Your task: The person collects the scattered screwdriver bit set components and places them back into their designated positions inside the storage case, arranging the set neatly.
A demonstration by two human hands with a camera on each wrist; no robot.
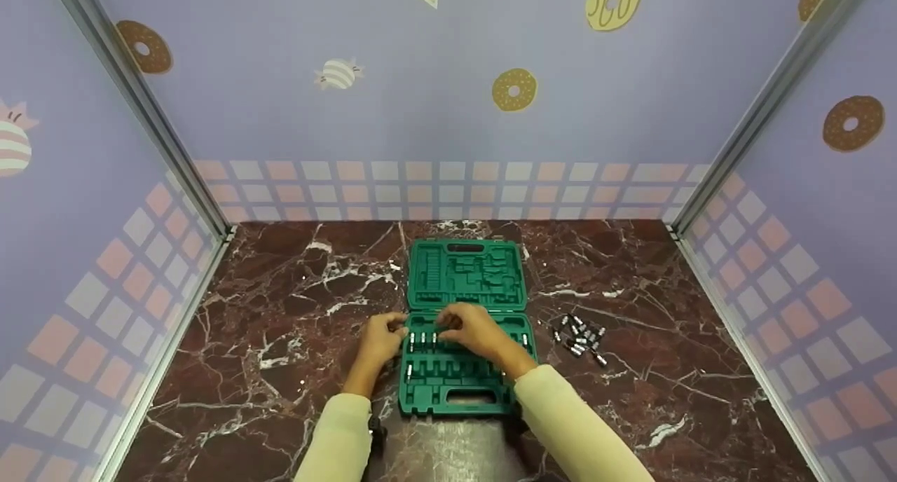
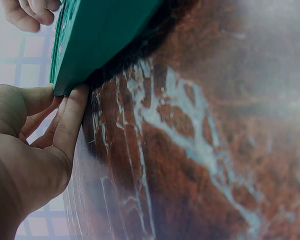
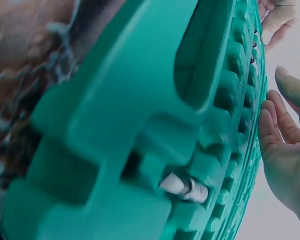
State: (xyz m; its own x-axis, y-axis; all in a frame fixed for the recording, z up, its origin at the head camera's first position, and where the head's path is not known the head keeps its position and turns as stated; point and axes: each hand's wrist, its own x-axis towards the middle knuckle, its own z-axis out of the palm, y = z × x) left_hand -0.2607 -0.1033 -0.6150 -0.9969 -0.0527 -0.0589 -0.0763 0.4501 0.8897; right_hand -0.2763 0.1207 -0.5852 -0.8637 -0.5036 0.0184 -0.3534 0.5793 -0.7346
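- Step in hand, as judged: small metal bits are being seated into the slots of the open green tool case (image 1: 466, 328).
- Case lies flat on the marble tabletop (image 1: 280, 328), lid half away from the person, tray half nearest.
- Left hand (image 1: 382, 338) is set against the tray's left edge; in the left wrist view thumb and fingers are pressed flat on the case corner (image 2: 65, 75), fairly straight, nothing pinched.
- Right hand (image 1: 476, 331) is held over the tray's upper row; its fingers look loosely bent, and whether a bit is held cannot be told.
- One bit (image 3: 182, 187) is seen seated in a slot.
- Loose bits (image 1: 580, 336) lie right of the case, near but apart.
- To do it well: case kept steadied, each bit pressed down squarely.
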